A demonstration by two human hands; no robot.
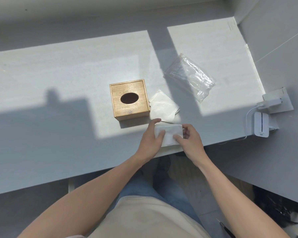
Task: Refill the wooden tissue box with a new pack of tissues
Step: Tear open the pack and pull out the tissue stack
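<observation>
The wooden tissue box [130, 99] stands upright on the white table [58, 83], its oval slot dark. Right beside it lies a small stack of loose white tissues [163, 107]. Near the table's front edge a folded white wad of tissues [169, 134] is held between both hands. My left hand [151, 140] grips its left side, thumb on top. My right hand [189, 138] pinches its right side. Farther back on the right lies a crumpled clear plastic wrapper [190, 77].
A white charger and socket plate [275, 101] and a small white device with a cable [261, 125] sit at the table's right end. The wall rises at the far right. Below the table edge are my legs and a dark bag [280, 208].
</observation>
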